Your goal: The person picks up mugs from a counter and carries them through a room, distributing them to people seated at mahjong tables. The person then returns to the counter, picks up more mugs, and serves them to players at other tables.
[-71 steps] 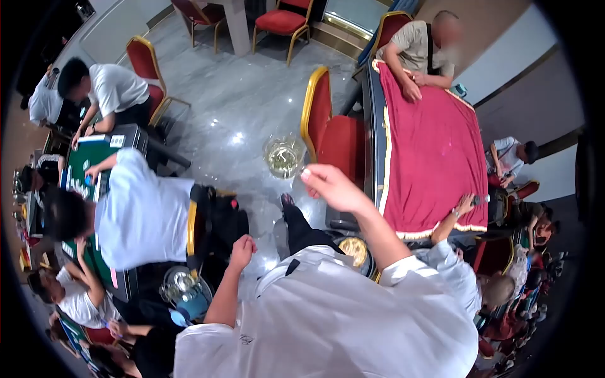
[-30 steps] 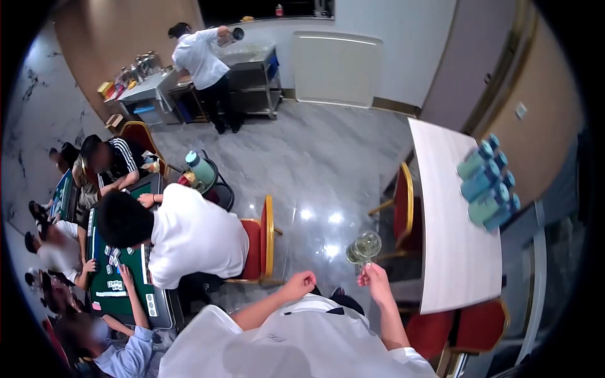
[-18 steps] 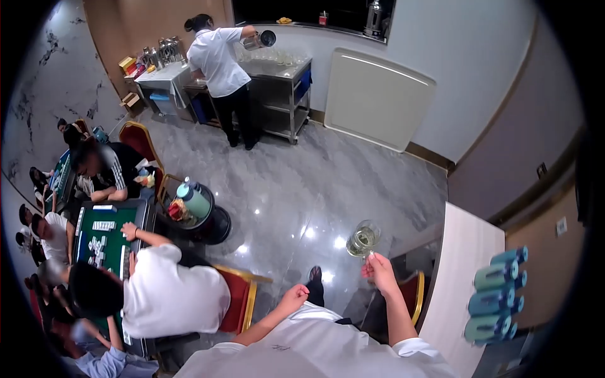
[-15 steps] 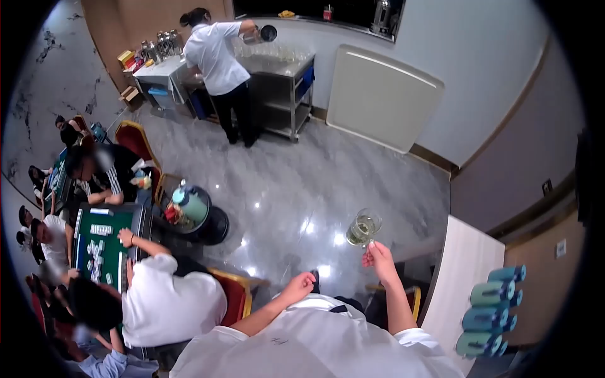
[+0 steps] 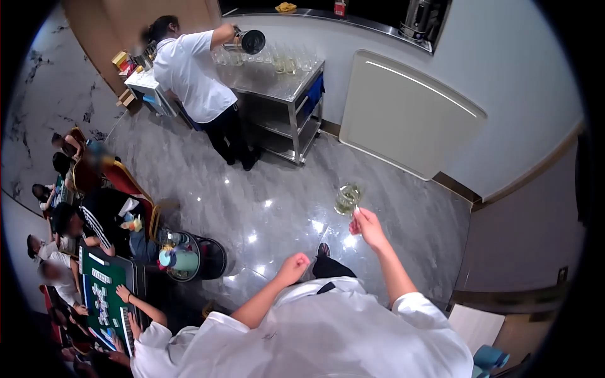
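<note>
My right hand [image 5: 368,228] grips the handle of a clear glass mug [image 5: 347,199], which holds a pale liquid with green leaves in it. The mug hangs in front of me over the grey floor. My left hand [image 5: 292,269] is closed in a loose fist near my waist, apart from the mug, and nothing shows in it. Further ahead, several glasses [image 5: 285,62] stand on a metal trolley [image 5: 293,90].
A person in a white shirt [image 5: 195,75] tilts a metal jug [image 5: 251,42] over the trolley. People sit round a green game table [image 5: 113,277] at the left, beside a round stand with a flask [image 5: 179,259]. A pale board [image 5: 409,116] leans on the wall.
The view has turned and moved forward, so the trolley looks nearer and the table with the flasks has slid to the lower right. The mug stays in my right hand.
</note>
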The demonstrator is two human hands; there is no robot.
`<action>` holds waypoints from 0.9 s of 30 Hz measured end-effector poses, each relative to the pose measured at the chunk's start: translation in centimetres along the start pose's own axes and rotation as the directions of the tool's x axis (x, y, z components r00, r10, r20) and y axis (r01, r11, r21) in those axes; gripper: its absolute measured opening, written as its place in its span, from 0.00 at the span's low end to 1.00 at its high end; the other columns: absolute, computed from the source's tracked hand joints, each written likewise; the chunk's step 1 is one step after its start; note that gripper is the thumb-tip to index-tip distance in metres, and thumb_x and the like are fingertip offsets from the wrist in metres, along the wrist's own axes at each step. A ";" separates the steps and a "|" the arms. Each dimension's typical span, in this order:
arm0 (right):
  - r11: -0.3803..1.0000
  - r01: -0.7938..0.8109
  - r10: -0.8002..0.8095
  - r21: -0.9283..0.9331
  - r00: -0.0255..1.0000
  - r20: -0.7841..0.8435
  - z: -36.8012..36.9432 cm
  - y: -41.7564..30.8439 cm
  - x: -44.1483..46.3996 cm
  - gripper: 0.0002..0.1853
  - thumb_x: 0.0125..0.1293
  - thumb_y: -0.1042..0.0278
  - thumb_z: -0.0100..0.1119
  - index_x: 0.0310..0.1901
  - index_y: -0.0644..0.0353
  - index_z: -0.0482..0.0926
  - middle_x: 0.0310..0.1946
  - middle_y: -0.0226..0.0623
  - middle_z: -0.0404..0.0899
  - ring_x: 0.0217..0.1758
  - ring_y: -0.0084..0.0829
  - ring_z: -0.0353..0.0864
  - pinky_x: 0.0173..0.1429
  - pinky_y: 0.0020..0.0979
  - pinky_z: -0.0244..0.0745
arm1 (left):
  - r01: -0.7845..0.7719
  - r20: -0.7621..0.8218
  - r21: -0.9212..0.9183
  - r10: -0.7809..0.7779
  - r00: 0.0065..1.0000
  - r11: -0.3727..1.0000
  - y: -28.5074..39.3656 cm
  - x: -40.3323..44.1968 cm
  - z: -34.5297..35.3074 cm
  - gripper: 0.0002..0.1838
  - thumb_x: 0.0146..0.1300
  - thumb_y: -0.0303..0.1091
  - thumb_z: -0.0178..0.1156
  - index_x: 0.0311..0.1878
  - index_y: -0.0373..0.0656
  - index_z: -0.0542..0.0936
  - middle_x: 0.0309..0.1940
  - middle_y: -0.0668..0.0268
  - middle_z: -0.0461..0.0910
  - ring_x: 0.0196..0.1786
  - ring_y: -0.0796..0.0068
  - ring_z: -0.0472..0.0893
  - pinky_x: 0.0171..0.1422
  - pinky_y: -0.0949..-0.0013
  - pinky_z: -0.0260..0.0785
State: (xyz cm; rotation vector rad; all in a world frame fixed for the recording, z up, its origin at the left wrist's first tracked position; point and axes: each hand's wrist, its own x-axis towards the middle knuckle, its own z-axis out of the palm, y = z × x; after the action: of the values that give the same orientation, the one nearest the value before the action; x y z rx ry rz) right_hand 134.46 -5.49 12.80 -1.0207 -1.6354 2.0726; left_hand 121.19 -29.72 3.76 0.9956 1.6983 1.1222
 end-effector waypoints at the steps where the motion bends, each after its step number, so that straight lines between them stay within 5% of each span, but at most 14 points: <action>1: 1.000 0.011 -0.011 0.009 0.999 0.030 -0.2 -0.8 3.0 0.14 0.69 0.59 0.42 0.29 0.57 0.68 0.20 0.29 0.71 0.22 0.21 0.72 0.30 0.24 0.70 | 0.092 -0.076 -0.067 -0.097 0.992 0.993 -0.2 0.9 -0.8 0.04 0.55 0.23 0.53 0.34 0.39 0.75 0.22 0.73 0.72 0.26 0.86 0.69 0.31 0.79 0.63; 12: 0.996 0.086 -0.085 -0.001 0.984 0.157 0.4 -11.3 40.8 0.14 0.70 0.56 0.40 0.31 0.56 0.66 0.24 0.30 0.70 0.27 0.23 0.73 0.33 0.26 0.73 | 0.241 -0.406 -0.407 -0.411 0.816 0.881 -1.8 20.9 -12.4 0.05 0.57 0.24 0.49 0.35 0.39 0.74 0.20 0.69 0.73 0.23 0.83 0.71 0.27 0.78 0.66; 20: 0.991 0.118 -0.124 0.069 0.989 0.083 2.5 -13.9 62.3 0.14 0.70 0.57 0.41 0.30 0.58 0.67 0.23 0.29 0.70 0.25 0.21 0.71 0.32 0.23 0.72 | 0.124 -0.480 -0.146 -0.180 0.858 0.981 4.0 46.1 -22.6 0.08 0.63 0.35 0.52 0.35 0.40 0.74 0.20 0.72 0.72 0.22 0.85 0.70 0.26 0.79 0.63; 27: 0.996 0.055 -0.064 0.071 0.990 0.128 2.5 -12.5 71.0 0.12 0.69 0.60 0.44 0.32 0.59 0.68 0.25 0.30 0.71 0.27 0.20 0.72 0.33 0.23 0.72 | 0.053 -0.567 -0.346 -0.254 0.783 0.937 8.4 66.3 -29.4 0.12 0.63 0.39 0.54 0.42 0.40 0.74 0.25 0.71 0.73 0.24 0.83 0.71 0.29 0.78 0.66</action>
State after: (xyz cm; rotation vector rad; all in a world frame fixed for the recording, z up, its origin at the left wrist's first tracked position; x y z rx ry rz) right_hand 80.87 41.32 0.70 -0.8201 -1.6233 2.1798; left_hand 73.69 25.67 4.26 0.2810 1.9564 1.6547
